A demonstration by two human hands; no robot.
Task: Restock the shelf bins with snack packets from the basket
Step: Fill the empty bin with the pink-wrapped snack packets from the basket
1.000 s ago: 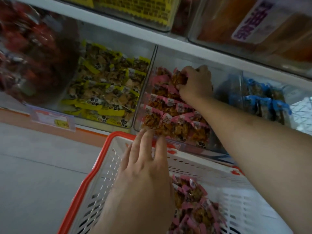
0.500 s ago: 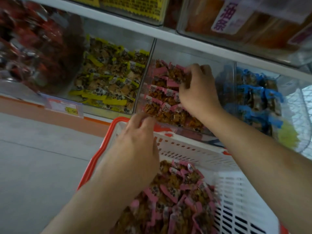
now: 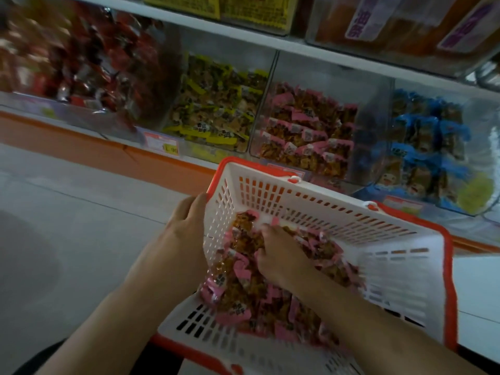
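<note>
Head view: left hand (image 3: 186, 220) grips the basket (image 3: 297, 201) wall at 9 o'clock — right hand (image 3: 281, 255) buried among pink packets (image 3: 238, 299), fingers curled, grasp unclear.

Both forearms are bare from the near edge of the view to the wrists, with no sleeve showing. The left hand (image 3: 186, 223) and right hand (image 3: 278, 255) are bare too.
</note>
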